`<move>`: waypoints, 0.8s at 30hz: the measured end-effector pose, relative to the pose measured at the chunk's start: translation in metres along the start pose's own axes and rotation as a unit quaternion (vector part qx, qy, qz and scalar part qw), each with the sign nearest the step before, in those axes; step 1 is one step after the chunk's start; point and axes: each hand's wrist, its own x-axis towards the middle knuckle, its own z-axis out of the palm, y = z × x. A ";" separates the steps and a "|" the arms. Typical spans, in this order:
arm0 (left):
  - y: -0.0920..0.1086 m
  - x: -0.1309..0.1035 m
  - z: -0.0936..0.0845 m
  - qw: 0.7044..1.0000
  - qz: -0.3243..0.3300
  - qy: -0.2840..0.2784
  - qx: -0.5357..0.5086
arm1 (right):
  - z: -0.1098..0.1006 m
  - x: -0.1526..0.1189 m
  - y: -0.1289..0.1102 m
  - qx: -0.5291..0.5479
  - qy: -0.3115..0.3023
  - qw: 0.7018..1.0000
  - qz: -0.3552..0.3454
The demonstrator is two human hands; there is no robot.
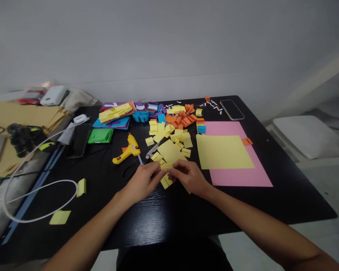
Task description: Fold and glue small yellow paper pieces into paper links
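Between both hands is a small yellow paper piece [166, 165], pinched at its two ends. My left hand [143, 181] is closed, thumb and fingers on the paper's left end. My right hand [190, 177] is closed too, its thumb and forefinger on the right end. Under and beyond the hands lies a heap of folded yellow paper pieces [185, 136] with a larger yellow sheet [169, 149] on it. Scissors [151, 151] rest just beyond my left hand, and a yellow glue gun [129, 149] lies to their left.
At right, a yellow sheet [226, 152] overlaps a pink sheet [243, 180]; a phone [232, 110] lies behind. Orange folded pieces [183, 119] and green paper [100, 136] are at the back. A white cable [39, 218] loops at left, near two loose yellow pieces.
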 end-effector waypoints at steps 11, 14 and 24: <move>0.001 0.001 -0.001 1.000 -0.017 0.001 -0.012 | 0.000 0.000 0.000 -0.006 0.016 1.000 -0.004; 0.001 0.001 -0.001 1.000 -0.022 -0.004 -0.018 | 0.000 0.000 -0.001 0.009 0.012 1.000 0.000; 0.000 0.000 -0.002 0.999 -0.027 -0.031 -0.031 | -0.001 0.001 0.003 -0.043 0.015 0.999 -0.008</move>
